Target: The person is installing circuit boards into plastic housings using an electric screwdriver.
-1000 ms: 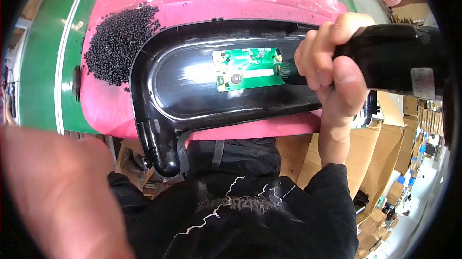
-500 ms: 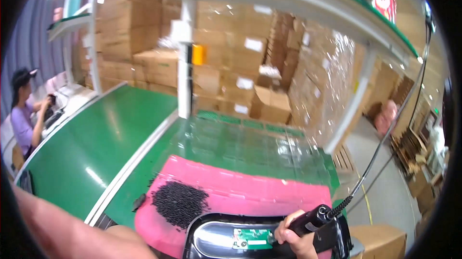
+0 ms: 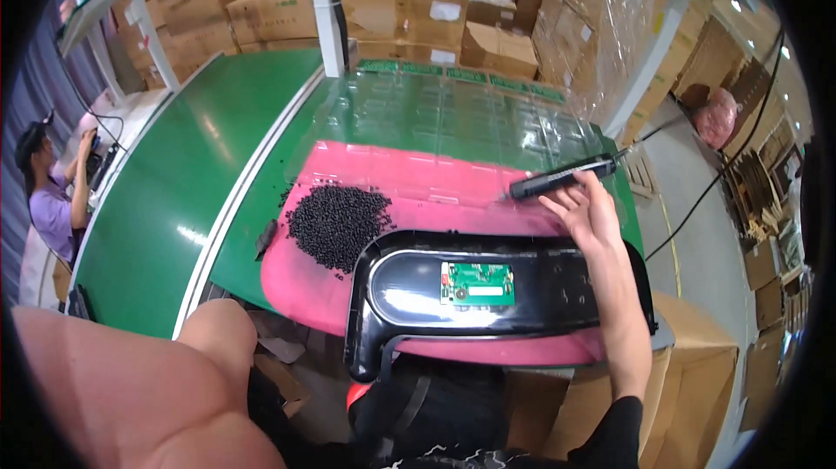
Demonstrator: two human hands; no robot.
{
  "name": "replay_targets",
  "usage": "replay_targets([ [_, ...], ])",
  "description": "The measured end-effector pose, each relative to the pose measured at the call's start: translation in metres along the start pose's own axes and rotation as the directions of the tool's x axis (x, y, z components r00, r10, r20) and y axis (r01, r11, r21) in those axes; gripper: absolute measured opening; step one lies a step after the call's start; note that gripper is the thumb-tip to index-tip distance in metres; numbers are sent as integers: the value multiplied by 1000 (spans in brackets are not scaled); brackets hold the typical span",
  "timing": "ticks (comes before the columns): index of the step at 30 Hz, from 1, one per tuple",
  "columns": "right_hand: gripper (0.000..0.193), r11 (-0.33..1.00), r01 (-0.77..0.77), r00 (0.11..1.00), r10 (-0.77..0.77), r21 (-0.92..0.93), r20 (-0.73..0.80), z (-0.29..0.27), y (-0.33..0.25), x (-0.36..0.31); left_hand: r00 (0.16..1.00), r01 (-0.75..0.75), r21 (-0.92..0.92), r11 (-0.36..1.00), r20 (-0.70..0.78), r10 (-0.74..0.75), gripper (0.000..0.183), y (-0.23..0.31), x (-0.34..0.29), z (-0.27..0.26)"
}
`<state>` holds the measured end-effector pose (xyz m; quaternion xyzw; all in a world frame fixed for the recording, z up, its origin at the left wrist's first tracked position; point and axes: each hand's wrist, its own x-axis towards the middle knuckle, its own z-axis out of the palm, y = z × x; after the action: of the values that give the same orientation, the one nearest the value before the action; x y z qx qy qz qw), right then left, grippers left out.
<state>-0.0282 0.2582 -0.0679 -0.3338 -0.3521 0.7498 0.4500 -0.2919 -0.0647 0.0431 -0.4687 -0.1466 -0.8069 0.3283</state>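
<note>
My right hand [image 3: 585,210] is at the handle of a black electric screwdriver [image 3: 562,178], thumb and forefinger against it, the other fingers loosely curled below. The screwdriver lies nearly level over the pink mat [image 3: 409,166], tip to the left. Nearer to me, a glossy black plastic housing [image 3: 544,282] rests at the mat's front edge. A green circuit board [image 3: 476,284] lies inside its recess. My left arm [image 3: 131,382] comes in at the lower left; its hand is out of sight.
A heap of small black parts [image 3: 335,223] lies on the mat, left of the housing. Clear plastic trays [image 3: 435,116] lie behind. A green conveyor [image 3: 222,142] runs along the left, with another person [image 3: 57,195] beyond. Cartons [image 3: 374,20] are stacked at the back.
My right hand has lifted the screwdriver off the circuit board and moved it away from me. The screwdriver has turned toward level. The view has tipped down, showing more of the housing.
</note>
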Motion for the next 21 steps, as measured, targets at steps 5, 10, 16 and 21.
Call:
replay_targets([
  [5,38,946,158,974,-102,-282,203,18,-28,-68,991,109,-83,991,-64,-115,31,0,-9,26],
  [10,32,604,496,864,-411,-623,289,-19,-69,-141,-76,4,570,822,820,-568,44,-93,-129,26],
  [16,35,116,354,705,-685,-928,184,-121,-94,-217,-389,-81,427,901,819,-423,21,-103,-180,23],
  [21,58,-415,-484,735,-670,-770,-101,-281,-92,-327,3,-53,514,856,858,-514,14,-62,-119,2],
])
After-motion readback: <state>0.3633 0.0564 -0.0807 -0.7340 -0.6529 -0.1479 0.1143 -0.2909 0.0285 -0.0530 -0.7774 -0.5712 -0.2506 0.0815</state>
